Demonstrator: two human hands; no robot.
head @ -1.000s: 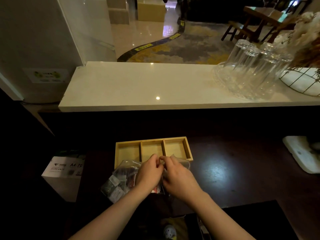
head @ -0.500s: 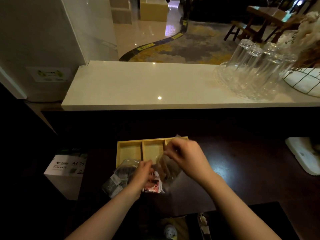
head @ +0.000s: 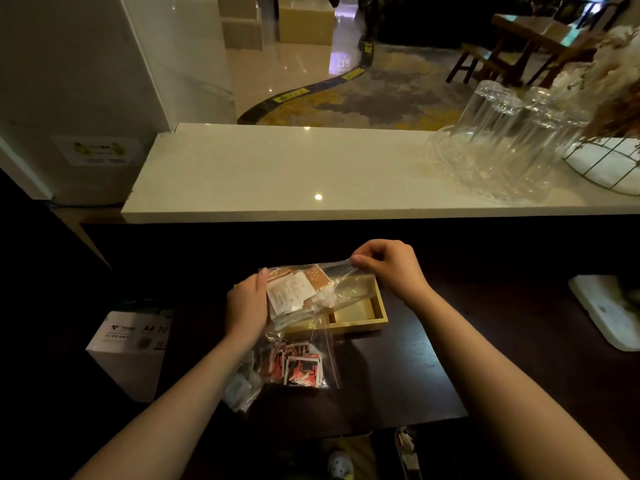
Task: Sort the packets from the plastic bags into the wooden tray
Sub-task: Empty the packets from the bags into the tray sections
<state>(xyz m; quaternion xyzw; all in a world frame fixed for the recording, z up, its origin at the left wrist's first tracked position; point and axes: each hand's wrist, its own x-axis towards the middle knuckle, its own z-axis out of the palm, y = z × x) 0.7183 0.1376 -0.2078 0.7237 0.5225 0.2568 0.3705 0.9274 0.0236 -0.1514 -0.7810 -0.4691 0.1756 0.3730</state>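
I hold a clear plastic bag [head: 337,289] of white and brown packets [head: 292,294] above the wooden tray [head: 375,315]. My left hand [head: 247,308] grips the bag's left end, where the packets are bunched. My right hand [head: 389,265] pinches its upper right corner, stretching it out flat. The bag hides most of the tray; only the right compartment shows. On the dark table nearer me lie a second bag with red and white packets [head: 303,367] and another with dark greenish packets [head: 242,388].
A white A4 paper box [head: 130,344] stands left of the table. A white object [head: 607,311] lies at the right edge. On the pale counter [head: 277,174] behind are upturned glasses [head: 502,143] and a wire basket [head: 609,164].
Both hands left the pile of bags and raised one bag of white and brown packets over the tray. My right hand pulled its corner up and right; my left hand took its left end.
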